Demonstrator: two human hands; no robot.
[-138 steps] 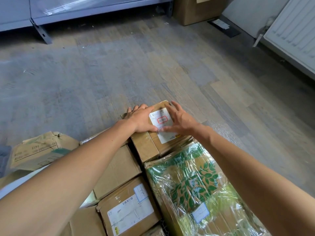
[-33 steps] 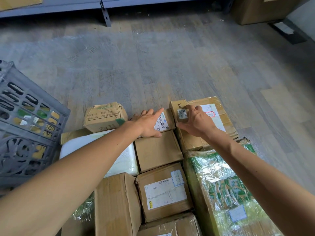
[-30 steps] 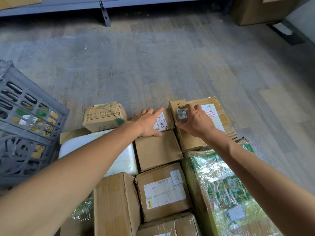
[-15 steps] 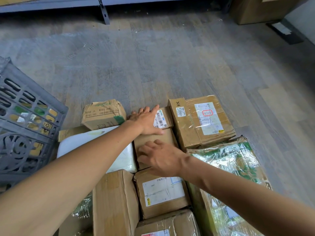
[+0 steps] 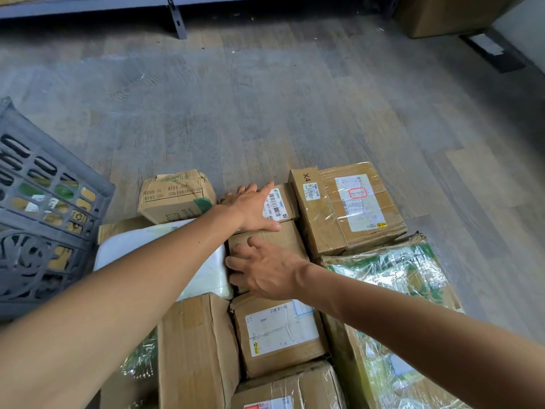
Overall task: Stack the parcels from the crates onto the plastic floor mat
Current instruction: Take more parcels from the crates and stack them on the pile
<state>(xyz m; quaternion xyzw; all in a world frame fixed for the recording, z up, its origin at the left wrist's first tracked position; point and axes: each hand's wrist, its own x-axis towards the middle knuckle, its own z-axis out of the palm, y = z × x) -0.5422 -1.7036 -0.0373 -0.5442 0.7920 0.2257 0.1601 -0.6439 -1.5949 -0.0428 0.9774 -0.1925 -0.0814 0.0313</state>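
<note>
Since the frame one second back, your right hand (image 5: 267, 273) has left the box marked X4 (image 5: 312, 208) at centre right and come down to the plain brown box (image 5: 283, 236) in the middle of the frame. Your left hand (image 5: 253, 208) stays where it was, on the small barcode-labelled box (image 5: 280, 202) just above. The right hand lies on the plain box with fingers spread and thumb apart, gripping nothing; whether its fingertips hook over the box's left edge cannot be told. The left hand rests flat, fingers straight and together, and holds nothing either. The parcels lie packed edge to edge in the lower centre. A white parcel (image 5: 206, 276) touches the plain box on its left, and a labelled box (image 5: 280, 329) sits just below it. A red-stamped box (image 5: 359, 202) is beside the X4 box, and a green-printed parcel in clear wrap (image 5: 398, 276) is at lower right. A dented box with green print (image 5: 177, 196) stands at the upper left of the group. The far row borders the glossy plastic floor mat (image 5: 265, 113), which fills the upper middle of the frame. At the left edge a grey crate (image 5: 44, 219) stands tilted, with items visible through its slots.
</note>
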